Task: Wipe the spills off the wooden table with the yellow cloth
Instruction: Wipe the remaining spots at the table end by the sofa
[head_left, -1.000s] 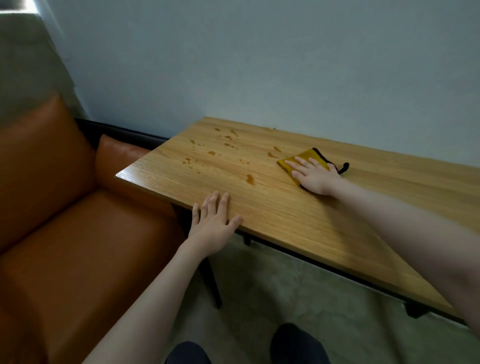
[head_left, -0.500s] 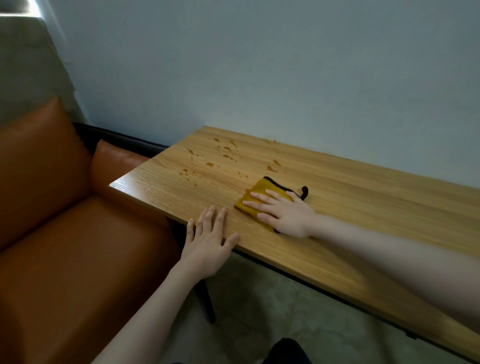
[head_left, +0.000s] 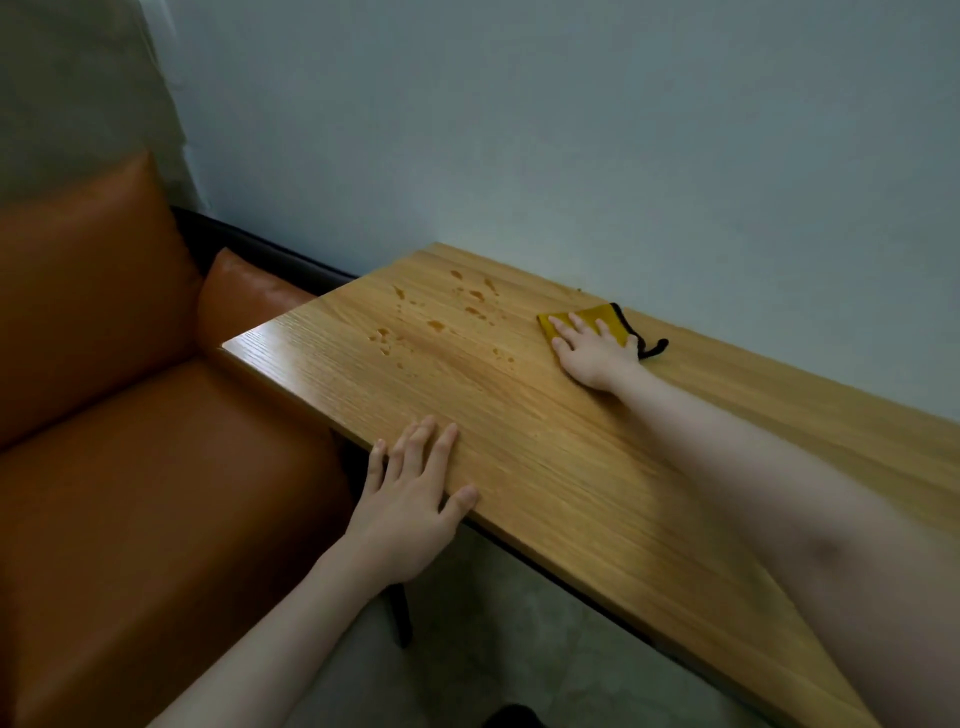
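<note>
Counter (head_left: 571, 467): a long wooden top with clear straight grain, a smooth surface and a rounded near corner; it stands along the wall.
Cloth (head_left: 592, 318): yellow, flat, about square, with a dark edge and a small dark loop at its right side; it lies on the far part of the counter, near the wall.
Right hand (head_left: 592, 353): it lies flat on the cloth, palm down; the fingers (head_left: 563, 328) are straight and spread, pressing the cloth and not curled around it.
Spills (head_left: 441, 317): many small shiny drops and little puddles, scattered on the wood to the left of the cloth, apart from it.
Left hand (head_left: 410, 499): it rests flat on the near edge of the counter, fingers straight and close together, holding nothing.
Sofa (head_left: 130, 415): orange-brown, smooth like leather, with a thick seat and back; it stands just beside the left end of the counter.
Wall (head_left: 571, 130): plain, pale grey-blue.
Floor (head_left: 493, 623): grey, seen under the counter, with a dark leg of the counter.
</note>
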